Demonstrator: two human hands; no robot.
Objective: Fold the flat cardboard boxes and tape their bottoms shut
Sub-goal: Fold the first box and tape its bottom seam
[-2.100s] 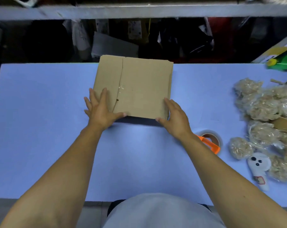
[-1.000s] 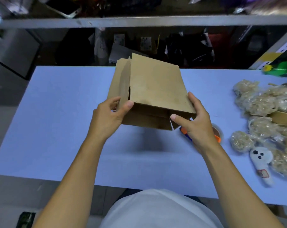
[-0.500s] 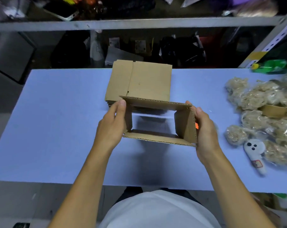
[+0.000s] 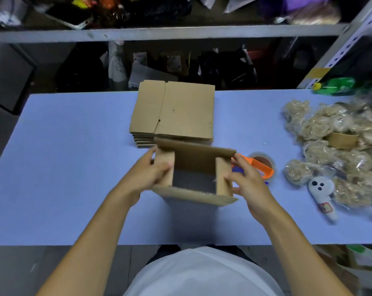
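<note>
Box (image 4: 193,174) opened up, held just above blue table (image 4: 74,167), in front of stack of flat boxes (image 4: 174,112). Left hand (image 4: 146,176) fingers curl on left small flap. Right hand (image 4: 248,182) fingers curl on right small flap. 2 big flaps not folded yet. Risk: small flaps spring back open, box squashes crooked if hands push unevenly. Tape roll (image 4: 260,165) near right hand.
</note>
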